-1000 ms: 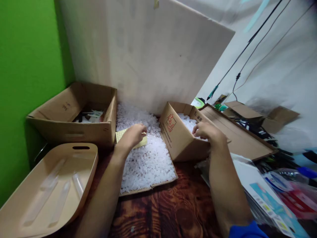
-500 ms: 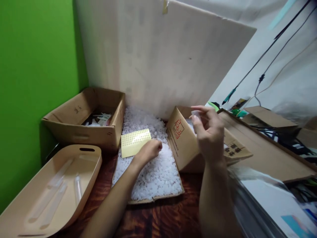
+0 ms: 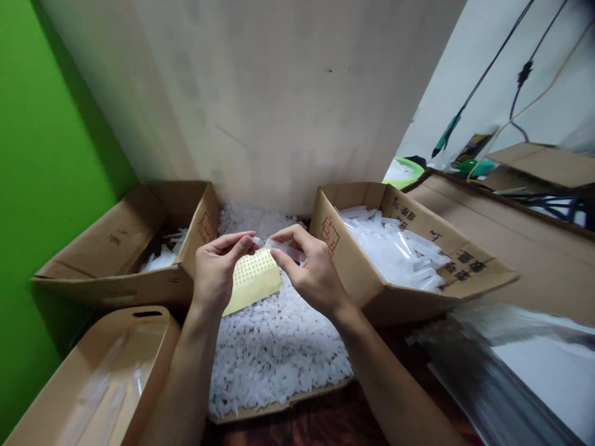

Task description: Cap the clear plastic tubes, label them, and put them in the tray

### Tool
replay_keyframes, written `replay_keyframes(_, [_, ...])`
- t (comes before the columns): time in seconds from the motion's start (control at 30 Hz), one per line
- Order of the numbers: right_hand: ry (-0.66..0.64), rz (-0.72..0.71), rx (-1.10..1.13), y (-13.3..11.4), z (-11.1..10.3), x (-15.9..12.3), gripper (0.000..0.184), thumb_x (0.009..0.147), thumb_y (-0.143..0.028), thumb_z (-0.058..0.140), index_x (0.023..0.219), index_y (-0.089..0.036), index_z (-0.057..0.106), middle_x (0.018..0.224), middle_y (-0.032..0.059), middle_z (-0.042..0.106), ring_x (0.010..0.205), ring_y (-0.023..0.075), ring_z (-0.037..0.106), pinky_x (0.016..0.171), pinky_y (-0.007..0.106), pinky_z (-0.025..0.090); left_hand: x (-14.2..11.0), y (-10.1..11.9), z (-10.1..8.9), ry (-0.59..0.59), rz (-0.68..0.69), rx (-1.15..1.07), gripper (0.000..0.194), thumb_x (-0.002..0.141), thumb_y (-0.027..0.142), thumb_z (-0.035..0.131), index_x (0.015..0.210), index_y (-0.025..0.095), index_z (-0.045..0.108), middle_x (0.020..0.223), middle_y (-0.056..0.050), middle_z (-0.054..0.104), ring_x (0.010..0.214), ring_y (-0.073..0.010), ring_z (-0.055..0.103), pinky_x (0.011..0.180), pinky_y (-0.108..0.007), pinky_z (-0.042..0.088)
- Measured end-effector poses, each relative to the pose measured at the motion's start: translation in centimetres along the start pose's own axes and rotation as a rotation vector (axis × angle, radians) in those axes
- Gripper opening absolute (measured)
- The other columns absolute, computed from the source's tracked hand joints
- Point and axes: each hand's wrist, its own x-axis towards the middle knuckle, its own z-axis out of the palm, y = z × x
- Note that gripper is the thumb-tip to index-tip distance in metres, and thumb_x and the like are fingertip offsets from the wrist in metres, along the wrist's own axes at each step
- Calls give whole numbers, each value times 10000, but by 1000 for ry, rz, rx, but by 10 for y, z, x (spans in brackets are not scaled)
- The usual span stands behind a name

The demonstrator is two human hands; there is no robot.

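Note:
In front of me both hands are raised close together over the pile of small white plastic pieces (image 3: 279, 353). My left hand (image 3: 214, 269) pinches a small white plastic piece (image 3: 257, 241) between thumb and fingertips. A translucent plastic tube (image 3: 292, 251) is held by the thumb and fingers of my right hand (image 3: 316, 272), its end close to the left fingertips. Whether the two parts touch I cannot tell. Beneath the hands a yellow sticker sheet (image 3: 255, 279) with rows of small dots lies on the pile, partly hidden by my left hand.
On the right stands a cardboard box (image 3: 353, 291) full of translucent tubes (image 3: 395, 248). Another cardboard box (image 3: 111, 285) at left holds some white pieces. A beige tray (image 3: 153, 328) with several tubes is at lower left. Plastic bags (image 3: 469, 365) lie at lower right.
My right hand has come left from the right-hand box with the tube. My left hand has risen from the white pile to meet it. The view has shifted slightly.

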Motion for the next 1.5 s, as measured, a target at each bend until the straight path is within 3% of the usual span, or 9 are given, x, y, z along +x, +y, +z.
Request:
replay_keyframes(0.1, [-34,-24,91,0,-2,1,127,975,-266,644,1084,-216,688,1008,28,739,879,178,662,784,318,501,-6,7,9,-28,14,-6,296,686,402,963,852,188,846,714,-42,766,648,-106,684,660,-183,571])
replay_keyframes(0.23, [-16,-114,-70,0,-5,3,291,981,-164,622,1232,-280,710,1029,17,760,969,216,600,954,434,423,-9,7,17,16,51,-22,301,669,405,974,830,188,842,715,-26,758,646,-87,668,661,-160,565])
replay_keyframes(0.37, [187,-36,120,2,-4,4,169,927,-159,687,1068,-249,666,962,5,715,837,177,586,801,364,469,-9,8,19,58,67,-36,317,661,423,975,816,184,835,733,-17,758,642,-77,668,664,-154,568])
replay_keyframes(0.5, [305,28,482,3,-3,5,274,890,-225,750,1052,-249,530,942,-16,623,745,130,640,687,298,534,-9,10,20,100,86,-33,321,651,420,980,818,187,835,766,-21,779,634,-77,683,658,-156,577])
replay_keyframes(0.63, [255,6,410,0,-5,5,84,970,-282,671,1009,-214,640,1026,13,569,691,93,648,670,280,571,-10,11,22,95,127,-5,278,696,394,959,850,197,837,796,-24,792,657,-90,711,671,-170,591])
replay_keyframes(0.83, [212,45,437,4,3,3,193,1005,-394,619,980,-203,625,1016,17,560,721,97,658,731,288,593,-16,13,23,55,202,106,190,787,339,906,895,198,837,769,-29,783,688,-123,729,698,-217,604])
replay_keyframes(1.1, [219,129,690,6,18,0,375,888,-517,762,935,-216,544,971,17,619,677,130,690,738,350,610,-21,14,34,59,245,40,175,761,368,924,845,238,841,865,-16,773,783,-118,703,758,-219,584])
replay_keyframes(1.33, [259,134,582,-2,26,-7,359,930,-547,676,973,-247,483,851,-2,595,662,139,658,732,344,601,-25,12,40,78,226,29,246,756,475,906,848,257,838,938,-33,748,844,-151,694,768,-269,588])
replay_keyframes(1.5, [298,97,551,-5,22,-5,342,926,-523,693,958,-240,503,943,18,615,651,118,654,702,323,595,-23,10,40,28,203,-63,244,737,473,920,832,264,836,917,-26,751,849,-144,689,778,-261,572])
